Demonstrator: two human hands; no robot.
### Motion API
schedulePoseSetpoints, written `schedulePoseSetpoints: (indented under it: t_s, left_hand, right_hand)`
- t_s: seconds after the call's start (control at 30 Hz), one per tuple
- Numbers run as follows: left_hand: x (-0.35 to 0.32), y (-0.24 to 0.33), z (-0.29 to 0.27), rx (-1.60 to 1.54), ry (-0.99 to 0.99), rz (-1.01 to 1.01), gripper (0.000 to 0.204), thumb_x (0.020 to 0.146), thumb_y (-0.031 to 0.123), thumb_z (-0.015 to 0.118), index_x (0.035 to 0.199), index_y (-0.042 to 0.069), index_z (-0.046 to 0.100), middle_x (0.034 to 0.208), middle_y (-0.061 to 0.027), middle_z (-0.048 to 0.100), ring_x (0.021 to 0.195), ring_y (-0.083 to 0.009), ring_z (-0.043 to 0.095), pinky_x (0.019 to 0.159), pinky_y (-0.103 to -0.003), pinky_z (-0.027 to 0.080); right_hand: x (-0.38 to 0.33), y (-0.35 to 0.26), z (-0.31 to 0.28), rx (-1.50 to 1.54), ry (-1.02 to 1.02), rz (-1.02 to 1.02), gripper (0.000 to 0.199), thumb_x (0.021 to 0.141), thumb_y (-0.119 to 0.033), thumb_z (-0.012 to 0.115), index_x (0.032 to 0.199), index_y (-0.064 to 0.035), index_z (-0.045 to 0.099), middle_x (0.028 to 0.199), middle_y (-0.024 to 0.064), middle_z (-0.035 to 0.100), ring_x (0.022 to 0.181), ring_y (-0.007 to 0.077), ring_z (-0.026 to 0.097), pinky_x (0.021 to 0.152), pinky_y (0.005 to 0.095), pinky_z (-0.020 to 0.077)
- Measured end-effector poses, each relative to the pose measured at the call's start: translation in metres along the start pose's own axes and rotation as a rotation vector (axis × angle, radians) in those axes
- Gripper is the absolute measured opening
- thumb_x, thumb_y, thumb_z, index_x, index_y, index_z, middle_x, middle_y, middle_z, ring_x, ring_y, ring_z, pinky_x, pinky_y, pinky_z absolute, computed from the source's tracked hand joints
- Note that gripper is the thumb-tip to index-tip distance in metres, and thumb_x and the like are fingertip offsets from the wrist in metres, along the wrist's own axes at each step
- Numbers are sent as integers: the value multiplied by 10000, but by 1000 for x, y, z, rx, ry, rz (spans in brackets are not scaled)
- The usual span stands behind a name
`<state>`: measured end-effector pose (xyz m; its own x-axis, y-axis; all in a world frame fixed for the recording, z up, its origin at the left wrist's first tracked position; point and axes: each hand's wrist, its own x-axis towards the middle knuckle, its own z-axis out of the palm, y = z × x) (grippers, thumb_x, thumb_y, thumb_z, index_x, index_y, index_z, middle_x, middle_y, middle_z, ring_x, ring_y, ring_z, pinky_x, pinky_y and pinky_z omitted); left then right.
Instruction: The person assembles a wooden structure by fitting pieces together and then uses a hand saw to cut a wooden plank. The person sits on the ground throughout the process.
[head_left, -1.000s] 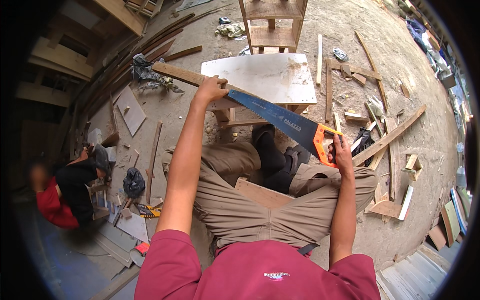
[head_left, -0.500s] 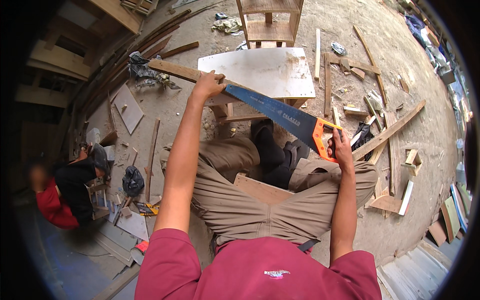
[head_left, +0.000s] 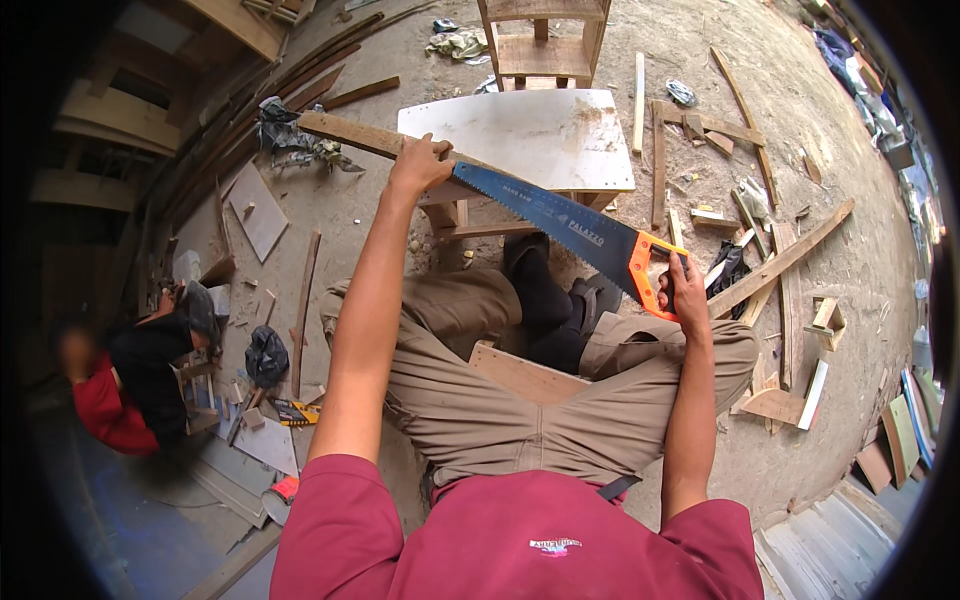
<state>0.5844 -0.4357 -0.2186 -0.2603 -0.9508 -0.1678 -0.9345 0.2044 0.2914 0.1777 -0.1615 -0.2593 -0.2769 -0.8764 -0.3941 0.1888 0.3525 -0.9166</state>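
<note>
My left hand (head_left: 422,165) is closed round a long wooden strip (head_left: 350,133), pressing it against the white top (head_left: 540,125) of a low wooden stand. The strip's far end sticks out to the left. My right hand (head_left: 688,292) grips the orange and black handle of a handsaw (head_left: 570,222). Its blue blade slants up to the left, teeth facing me, and its tip is close beside my left fingers. The blade lies along the near side of the strip; whether it touches the wood cannot be made out.
A wooden frame with shelves (head_left: 543,58) stands behind the white top. Offcuts and a long plank (head_left: 782,258) litter the ground at right. Left are a black plastic bag (head_left: 267,357), a yellow-handled tool (head_left: 297,413) and a seated person in red (head_left: 115,410). A board (head_left: 525,373) lies between my legs.
The view has shifted slightly. The saw and both hands keep nearly the same place against the strip and the white top.
</note>
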Motion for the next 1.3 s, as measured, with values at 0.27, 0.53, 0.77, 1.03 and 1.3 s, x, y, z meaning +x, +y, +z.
schedulePoseSetpoints:
  t_s: [0.27,0.53,0.77,1.03,1.3]
  left_hand:
    - [0,-14,4,20,-21,110,510,864,390,655,1339,208,621,1485,-275,409,1376,-414,410,1244,-457,102]
    - [5,-13,5,37,-23,91,487,876,392,644,1320,193,635,1470,-284,421,1359,-411,429,1242,-469,104]
    - [7,-12,-2,0,-111,90,508,829,354,676,1313,203,641,1475,-281,417,1409,-468,329,1215,-460,210]
    - [-5,-26,-14,-21,-260,155,698,823,327,739,1468,296,472,1616,-189,214,1472,-501,109,1217,-514,190]
    - [-41,9,7,406,154,206,557,810,542,707,1292,274,628,1170,-73,616,1201,-257,524,1028,-593,363]
  right_hand:
    - [0,-1,1,-6,5,9,252,1041,-343,524,1065,-93,504,662,12,507,415,109,484,386,250,413]
    - [4,5,-3,12,-8,-6,268,1037,-320,539,1150,-80,504,654,11,509,418,104,496,366,249,420]
    - [4,5,-4,20,-21,2,263,1037,-325,537,1134,-83,499,660,14,508,420,109,495,370,252,414]
    - [1,-2,-16,368,-80,21,379,1025,-448,511,1175,-102,475,715,4,465,457,96,468,397,243,406]
    - [14,8,-37,872,145,-95,342,1015,-437,542,1133,-118,511,720,-34,406,523,52,385,472,183,351]
